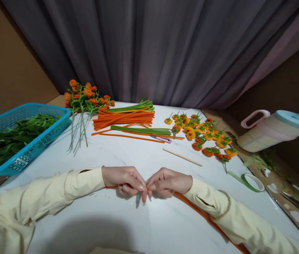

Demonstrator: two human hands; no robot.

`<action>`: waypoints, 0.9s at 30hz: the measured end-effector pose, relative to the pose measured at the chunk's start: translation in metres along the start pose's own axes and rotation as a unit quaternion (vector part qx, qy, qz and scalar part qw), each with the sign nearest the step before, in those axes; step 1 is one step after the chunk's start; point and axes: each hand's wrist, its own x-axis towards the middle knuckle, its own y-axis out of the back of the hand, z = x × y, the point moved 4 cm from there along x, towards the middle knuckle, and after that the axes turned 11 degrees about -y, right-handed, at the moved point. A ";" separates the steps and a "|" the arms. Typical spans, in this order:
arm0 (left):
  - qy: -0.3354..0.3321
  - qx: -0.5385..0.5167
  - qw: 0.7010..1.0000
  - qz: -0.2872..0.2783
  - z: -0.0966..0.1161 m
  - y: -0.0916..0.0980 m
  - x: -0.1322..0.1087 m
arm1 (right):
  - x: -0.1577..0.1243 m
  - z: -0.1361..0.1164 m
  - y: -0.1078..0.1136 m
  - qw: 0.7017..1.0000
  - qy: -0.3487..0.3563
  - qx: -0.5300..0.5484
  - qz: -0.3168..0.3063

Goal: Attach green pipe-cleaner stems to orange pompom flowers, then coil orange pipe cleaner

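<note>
My left hand (pixel 127 180) and my right hand (pixel 166 181) meet fingertip to fingertip above the white tabletop. Both pinch an orange pipe cleaner (pixel 205 216); a bit of orange shows between the fingertips. One length runs out under my right forearm toward the lower right, and a short piece shows below my left wrist. Whether this is one stem or several cannot be seen. Beyond my hands lie a pile of orange pipe cleaners (pixel 128 118) and a bunch of green pipe cleaners (pixel 141 130). A thin wooden stick (pixel 182 157) rests nearer my right hand.
A blue basket (pixel 33 155) of green fuzzy leaves stands left. Orange flowers on stems (pixel 86 93) lie at the back left, small yellow and orange flower heads (pixel 205 132) at the right. Green tape (pixel 254 182), pink scissors (pixel 164 139) and a tumbler (pixel 276 130) are also here.
</note>
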 end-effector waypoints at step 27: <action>0.000 0.068 0.997 -0.041 -0.002 -0.003 -0.001 | 0.002 0.001 -0.002 0.998 -0.035 -0.046 0.024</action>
